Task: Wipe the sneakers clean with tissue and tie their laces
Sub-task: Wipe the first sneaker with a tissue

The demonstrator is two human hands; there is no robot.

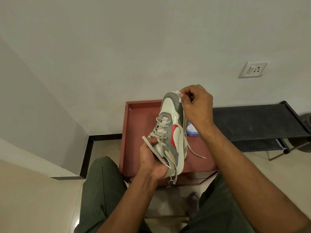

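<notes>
Head view: my left hand [152, 158] grips the sneaker [171, 130] by its heel above the counter [134, 132]. My right hand [196, 103] pinches tissue [179, 95] on the toe, at twelve o'clock. Loose laces [193, 151] could snag my wiping and twist the sneaker free.

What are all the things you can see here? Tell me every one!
sneaker: one, cream, grey and red, held up over the table, laces untied
tissue: one, white, pinched at the sneaker's toe
table: one, reddish brown, against the wall
packet: one, blue and white, on the table, mostly hidden
rack: one, black, right of the table
wall socket: one, white, on the wall
left hand: grips the sneaker's heel end
right hand: pinches the tissue
</notes>
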